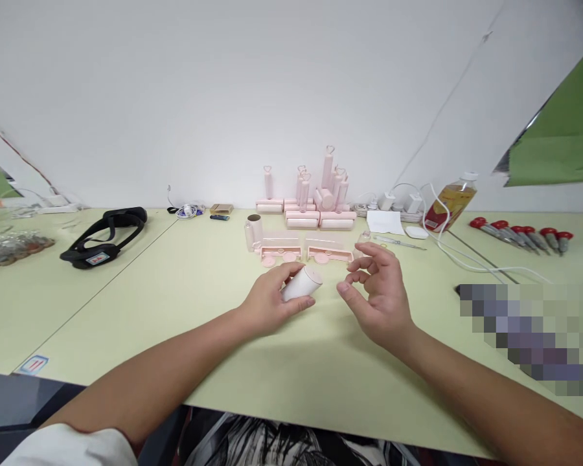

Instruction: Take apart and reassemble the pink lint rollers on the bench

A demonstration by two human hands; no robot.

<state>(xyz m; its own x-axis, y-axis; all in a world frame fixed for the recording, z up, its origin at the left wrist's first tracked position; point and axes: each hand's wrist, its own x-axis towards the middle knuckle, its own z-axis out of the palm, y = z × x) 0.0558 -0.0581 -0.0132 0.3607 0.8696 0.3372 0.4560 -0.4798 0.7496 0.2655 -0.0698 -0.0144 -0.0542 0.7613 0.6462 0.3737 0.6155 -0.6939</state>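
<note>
White and smooth, one roll (297,285) sits tilted in the left hand (271,299), over the counter (165,285) and nearer its front edge than the pink pieces are. Left fingers and thumb wrap around it, and its pale pink end (313,274) is turned up and to the right. Empty, the right hand (379,299) hangs apart from the roll, fingers curled and thumb spread away from them. The step in hand looks like steadying the roll with its end presented; work on that end would seem to call for a firm left grip and light right fingertips, brought in squarely.

Counted beyond the hands, toward the back edge: two trough-shaped cases (337,251), what look like three pink discs (268,261) by them, and one hollow tube (255,226) upright at their left. Along the back edge lie at least four filled cases (337,224), with at least five loop-topped handles (267,183) standing among them; overlap prevents a firm total. Farther right are one sheet of paper (385,222), one bottle (449,207) and six red-ended tools (529,229). One black head strap (97,257) lies to the left, short of the back edge.
</note>
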